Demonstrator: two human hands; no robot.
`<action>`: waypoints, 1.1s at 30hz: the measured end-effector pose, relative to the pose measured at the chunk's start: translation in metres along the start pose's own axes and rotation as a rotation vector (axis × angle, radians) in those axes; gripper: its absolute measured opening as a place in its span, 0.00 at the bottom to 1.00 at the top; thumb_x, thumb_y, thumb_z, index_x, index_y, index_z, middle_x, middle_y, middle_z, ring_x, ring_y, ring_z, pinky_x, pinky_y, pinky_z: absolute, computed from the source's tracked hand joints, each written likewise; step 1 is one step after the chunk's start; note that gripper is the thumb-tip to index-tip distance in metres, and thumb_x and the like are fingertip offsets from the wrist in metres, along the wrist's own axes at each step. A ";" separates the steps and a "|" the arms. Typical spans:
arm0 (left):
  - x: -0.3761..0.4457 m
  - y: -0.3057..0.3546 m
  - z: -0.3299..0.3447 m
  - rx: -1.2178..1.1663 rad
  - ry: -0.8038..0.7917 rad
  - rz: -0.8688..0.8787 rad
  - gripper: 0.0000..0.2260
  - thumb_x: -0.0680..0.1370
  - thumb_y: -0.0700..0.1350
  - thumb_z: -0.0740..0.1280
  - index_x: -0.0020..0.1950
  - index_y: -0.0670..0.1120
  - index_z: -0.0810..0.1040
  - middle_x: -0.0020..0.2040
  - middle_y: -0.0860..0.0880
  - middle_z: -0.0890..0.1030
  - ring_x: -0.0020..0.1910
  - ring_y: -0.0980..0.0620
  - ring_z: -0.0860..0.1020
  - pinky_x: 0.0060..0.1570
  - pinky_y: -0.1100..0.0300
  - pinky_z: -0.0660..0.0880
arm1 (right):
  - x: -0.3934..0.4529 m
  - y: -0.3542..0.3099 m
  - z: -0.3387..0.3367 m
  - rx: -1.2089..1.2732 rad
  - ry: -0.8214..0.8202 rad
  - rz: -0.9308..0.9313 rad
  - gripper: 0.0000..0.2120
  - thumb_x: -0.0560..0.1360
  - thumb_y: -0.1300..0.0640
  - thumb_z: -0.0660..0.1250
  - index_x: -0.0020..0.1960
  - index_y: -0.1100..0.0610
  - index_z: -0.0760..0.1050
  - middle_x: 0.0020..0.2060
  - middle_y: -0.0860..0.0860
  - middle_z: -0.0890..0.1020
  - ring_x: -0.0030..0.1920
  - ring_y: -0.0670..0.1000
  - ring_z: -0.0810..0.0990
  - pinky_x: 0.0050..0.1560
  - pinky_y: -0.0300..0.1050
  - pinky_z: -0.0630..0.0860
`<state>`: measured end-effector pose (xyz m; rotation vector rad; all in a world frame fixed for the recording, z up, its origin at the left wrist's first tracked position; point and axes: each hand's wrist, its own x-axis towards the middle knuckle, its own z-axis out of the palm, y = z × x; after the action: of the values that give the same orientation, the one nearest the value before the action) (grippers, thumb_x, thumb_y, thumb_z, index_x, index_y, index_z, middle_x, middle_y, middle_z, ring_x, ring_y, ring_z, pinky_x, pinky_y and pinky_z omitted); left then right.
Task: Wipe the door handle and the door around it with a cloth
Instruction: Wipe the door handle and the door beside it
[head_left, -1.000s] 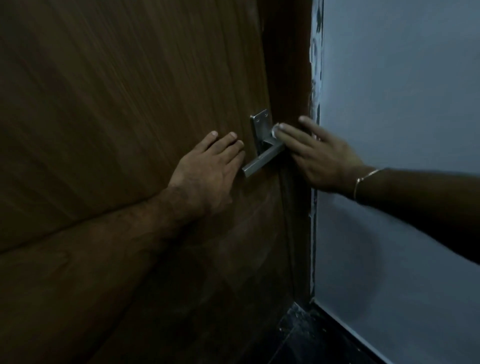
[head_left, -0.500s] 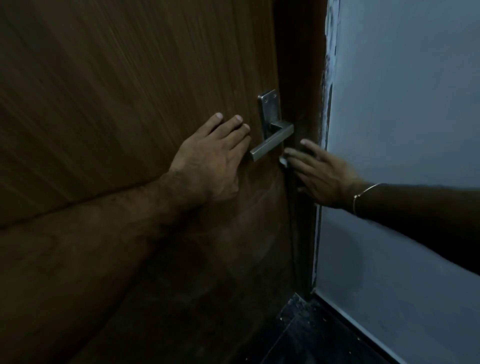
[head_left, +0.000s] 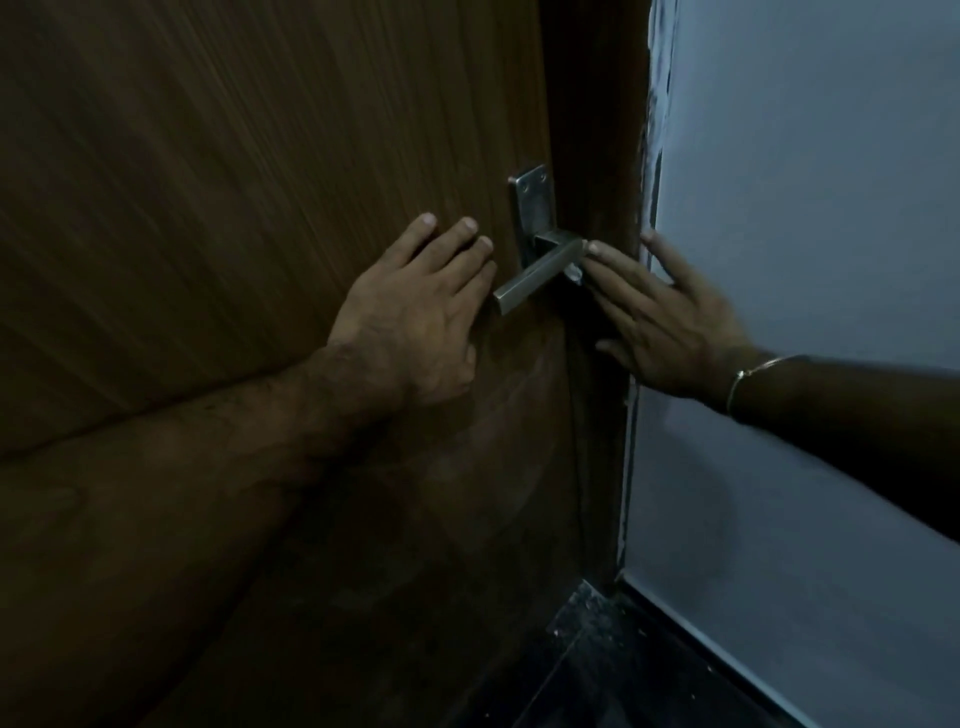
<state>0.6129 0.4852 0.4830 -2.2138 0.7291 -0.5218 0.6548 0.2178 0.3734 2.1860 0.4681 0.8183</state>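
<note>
The left hand (head_left: 415, 322) lies flat and open on the brown door (head_left: 234, 182), fingers spread, holding nothing, its fingertips just left of the handle (head_left: 537, 275). The right hand (head_left: 670, 327) reaches in from the right, fingers extended, pressing a small pale cloth (head_left: 576, 270) against the lever's right end. The lever's long axis slopes down-left, free end pointing toward the left hand. Its plate (head_left: 530, 208) stands upright beside the frame (head_left: 597, 156).
</note>
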 end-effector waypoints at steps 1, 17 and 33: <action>0.000 0.000 0.001 0.004 -0.001 0.001 0.34 0.76 0.62 0.48 0.79 0.47 0.54 0.80 0.46 0.52 0.79 0.47 0.46 0.73 0.48 0.37 | -0.009 -0.011 0.000 -0.001 -0.026 -0.024 0.34 0.81 0.40 0.42 0.76 0.64 0.45 0.78 0.63 0.43 0.78 0.59 0.36 0.76 0.62 0.37; -0.002 -0.001 0.004 0.029 -0.007 0.002 0.35 0.77 0.62 0.49 0.79 0.47 0.49 0.80 0.46 0.47 0.79 0.47 0.42 0.71 0.49 0.31 | -0.027 -0.017 -0.003 -0.025 -0.150 -0.240 0.33 0.82 0.42 0.43 0.75 0.64 0.38 0.74 0.64 0.34 0.75 0.61 0.31 0.73 0.62 0.29; -0.006 -0.003 -0.001 0.037 -0.029 0.038 0.36 0.74 0.61 0.41 0.79 0.45 0.50 0.80 0.45 0.47 0.79 0.46 0.42 0.73 0.48 0.35 | 0.026 -0.192 -0.085 1.503 -0.397 1.054 0.36 0.76 0.54 0.65 0.79 0.56 0.51 0.79 0.51 0.49 0.79 0.53 0.49 0.78 0.50 0.47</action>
<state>0.6092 0.4901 0.4856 -2.1649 0.7398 -0.4790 0.6019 0.4026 0.2845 3.9939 -0.6156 0.4240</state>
